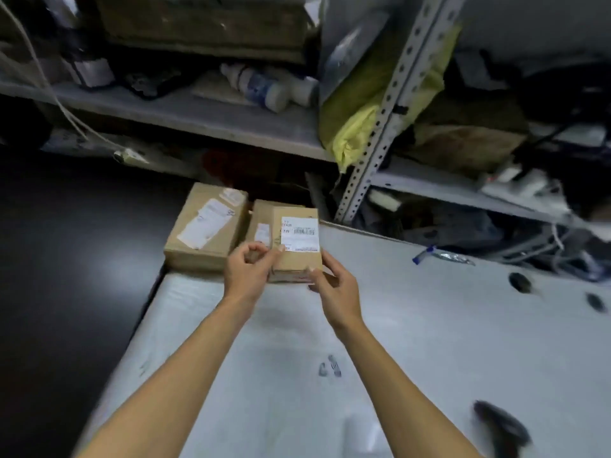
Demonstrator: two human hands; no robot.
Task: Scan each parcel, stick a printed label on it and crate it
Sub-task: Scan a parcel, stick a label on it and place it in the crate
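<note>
A small brown cardboard parcel (297, 262) is held over the far edge of the white table (413, 325). On its top is a white printed label (300, 234) with a barcode. My left hand (249, 271) pinches the parcel's left edge at the label's lower corner. My right hand (335, 294) grips the parcel's near right corner. Behind it lie two more brown parcels: a narrow one (261, 223) with a small sticker, and a larger one (206, 226) with a white label, further left.
A dark handheld object, blurred, lies at the table's near right (502, 424). A blue-capped pen (425, 254) rests by the far edge. Metal shelving (373, 133) with bottles, a yellow bag and cables stands beyond. Dark floor lies to the left.
</note>
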